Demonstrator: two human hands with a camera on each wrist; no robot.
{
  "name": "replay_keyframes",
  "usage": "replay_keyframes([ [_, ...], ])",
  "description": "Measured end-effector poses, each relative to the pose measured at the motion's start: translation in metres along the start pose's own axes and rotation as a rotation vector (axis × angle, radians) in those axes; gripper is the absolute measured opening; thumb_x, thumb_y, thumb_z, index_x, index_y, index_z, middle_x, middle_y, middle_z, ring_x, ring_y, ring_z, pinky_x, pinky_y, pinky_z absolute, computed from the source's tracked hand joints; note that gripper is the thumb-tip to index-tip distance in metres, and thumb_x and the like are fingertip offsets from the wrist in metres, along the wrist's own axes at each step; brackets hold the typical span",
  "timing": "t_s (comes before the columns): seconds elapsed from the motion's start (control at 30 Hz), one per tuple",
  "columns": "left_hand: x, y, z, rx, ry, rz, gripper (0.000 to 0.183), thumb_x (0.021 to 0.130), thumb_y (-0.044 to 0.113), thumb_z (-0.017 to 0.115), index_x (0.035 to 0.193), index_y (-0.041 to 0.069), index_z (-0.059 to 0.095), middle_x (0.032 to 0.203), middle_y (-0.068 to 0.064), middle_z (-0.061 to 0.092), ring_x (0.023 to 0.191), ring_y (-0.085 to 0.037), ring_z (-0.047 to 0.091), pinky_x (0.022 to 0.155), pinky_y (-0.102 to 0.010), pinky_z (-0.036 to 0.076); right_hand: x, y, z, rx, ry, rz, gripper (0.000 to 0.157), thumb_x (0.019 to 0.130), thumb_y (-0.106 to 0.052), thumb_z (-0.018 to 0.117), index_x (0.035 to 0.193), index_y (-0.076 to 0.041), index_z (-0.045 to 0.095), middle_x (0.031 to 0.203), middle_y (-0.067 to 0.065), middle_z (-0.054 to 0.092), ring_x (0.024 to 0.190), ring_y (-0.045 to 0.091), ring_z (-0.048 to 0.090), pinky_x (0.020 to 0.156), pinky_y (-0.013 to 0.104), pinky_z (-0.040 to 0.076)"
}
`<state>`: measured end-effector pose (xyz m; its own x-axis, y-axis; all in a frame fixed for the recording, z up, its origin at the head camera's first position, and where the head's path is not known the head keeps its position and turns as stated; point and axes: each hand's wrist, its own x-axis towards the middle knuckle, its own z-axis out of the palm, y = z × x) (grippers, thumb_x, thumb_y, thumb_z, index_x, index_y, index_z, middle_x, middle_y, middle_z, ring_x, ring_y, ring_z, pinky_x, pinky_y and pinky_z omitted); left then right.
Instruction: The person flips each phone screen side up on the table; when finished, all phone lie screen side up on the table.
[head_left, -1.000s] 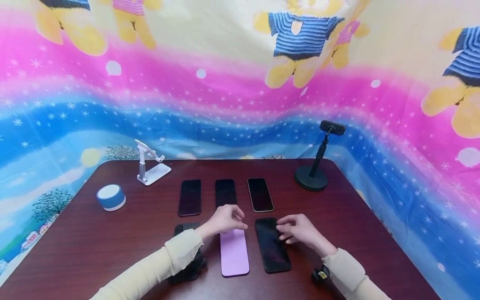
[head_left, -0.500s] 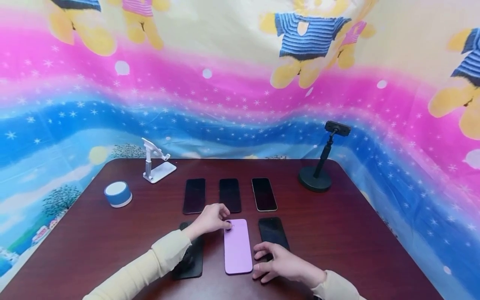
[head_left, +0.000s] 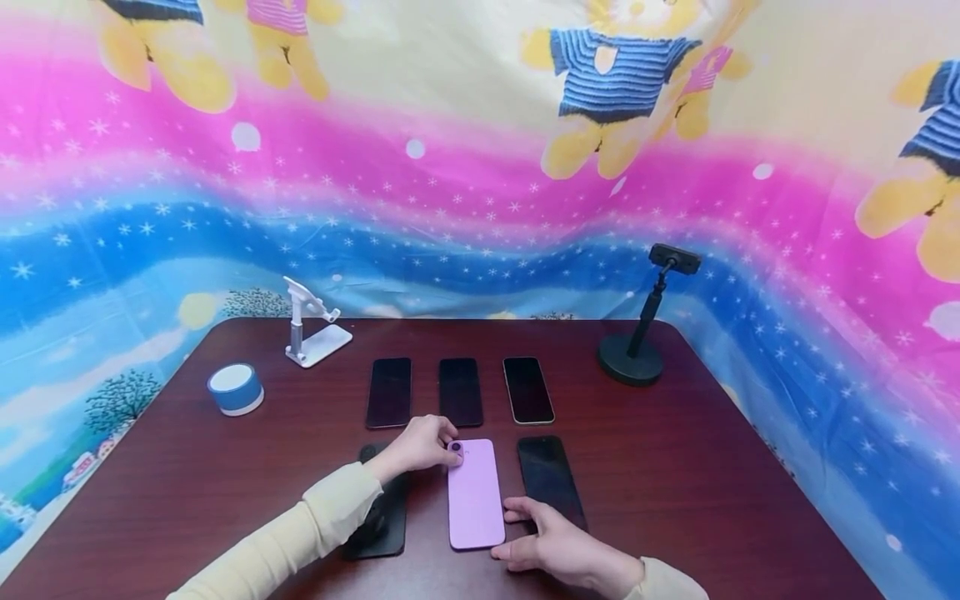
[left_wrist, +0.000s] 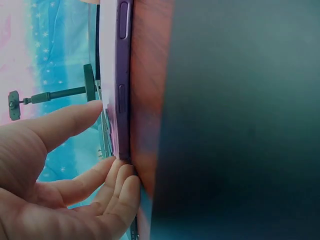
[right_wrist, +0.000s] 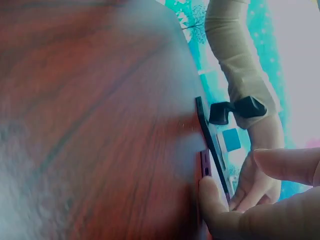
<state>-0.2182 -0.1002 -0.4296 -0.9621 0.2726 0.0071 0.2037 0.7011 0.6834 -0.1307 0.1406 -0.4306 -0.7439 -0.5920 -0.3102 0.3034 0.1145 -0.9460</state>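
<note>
A pink phone (head_left: 477, 500) lies back up on the dark wood table, its camera at the far left corner. My left hand (head_left: 422, 443) is at that corner, thumb by the camera and fingers curled against the top edge, which the left wrist view shows close up. My right hand (head_left: 562, 542) reaches to the near right corner with thumb and fingers spread. In the right wrist view a fingertip (right_wrist: 210, 192) meets the phone's port end (right_wrist: 205, 162). A black phone (head_left: 551, 471) lies just right of the pink one, partly behind my right hand.
Three dark-screened phones, left (head_left: 389, 392), middle (head_left: 460, 392) and right (head_left: 528, 390), form a row behind. Another black phone (head_left: 393, 500) lies under my left forearm. Farther back stand a white phone stand (head_left: 318, 343), a blue-and-white cylinder (head_left: 236, 389) and a black stand (head_left: 630, 360).
My left hand has come to the pink phone's top left corner, uncovering its camera. My right hand has moved from the black phone to the pink phone's near right corner.
</note>
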Motion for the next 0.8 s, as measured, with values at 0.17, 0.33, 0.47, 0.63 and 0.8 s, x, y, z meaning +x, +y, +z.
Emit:
replay_keyframes([
  [0.17,0.001,0.001,0.001,0.034,-0.007,0.009,0.034,0.069,0.016,0.083,0.093,-0.003,0.068,0.086,-0.009,0.070,0.079,-0.017,0.063,0.073,-0.032,0.055,-0.003,0.000,0.004,0.038,-0.006,-0.011,0.080,0.084,0.005,0.063,0.141,0.020,0.009,0.136,0.034,0.027,0.095,0.020,0.064,0.083,0.040,0.057],
  [0.33,0.002,0.000,0.001,0.042,-0.023,0.006,0.030,0.069,0.017,0.083,0.089,0.000,0.068,0.082,-0.007,0.069,0.076,-0.015,0.061,0.068,-0.028,0.053,-0.003,0.004,0.008,0.076,-0.006,-0.049,0.083,0.085,0.005,0.063,0.142,0.021,0.005,0.140,0.036,0.021,0.099,0.023,0.065,0.080,0.034,0.057],
  [0.47,0.001,0.002,-0.001,0.009,-0.027,-0.034,0.027,0.069,0.016,0.083,0.086,0.002,0.068,0.075,-0.003,0.065,0.070,-0.012,0.056,0.063,-0.025,0.049,0.000,0.009,0.010,0.021,0.020,-0.095,0.083,0.083,0.002,0.066,0.140,0.022,0.010,0.138,0.035,0.028,0.104,0.024,0.061,0.077,0.025,0.054],
  [0.63,0.003,0.001,-0.001,-0.062,-0.031,-0.110,0.028,0.069,0.017,0.084,0.085,0.002,0.066,0.073,-0.002,0.062,0.068,-0.012,0.053,0.063,-0.025,0.047,0.002,0.011,0.012,-0.095,0.078,-0.129,0.082,0.080,-0.001,0.071,0.139,0.022,0.019,0.135,0.032,0.038,0.115,0.029,0.044,0.078,0.019,0.049],
  [0.8,0.003,-0.004,-0.003,-0.095,-0.034,-0.121,0.030,0.070,0.022,0.084,0.083,0.003,0.065,0.072,0.000,0.061,0.068,-0.012,0.053,0.064,-0.026,0.048,0.001,0.011,0.014,-0.105,0.082,-0.128,0.081,0.080,0.000,0.071,0.139,0.022,0.019,0.135,0.032,0.038,0.117,0.032,0.041,0.079,0.019,0.048],
])
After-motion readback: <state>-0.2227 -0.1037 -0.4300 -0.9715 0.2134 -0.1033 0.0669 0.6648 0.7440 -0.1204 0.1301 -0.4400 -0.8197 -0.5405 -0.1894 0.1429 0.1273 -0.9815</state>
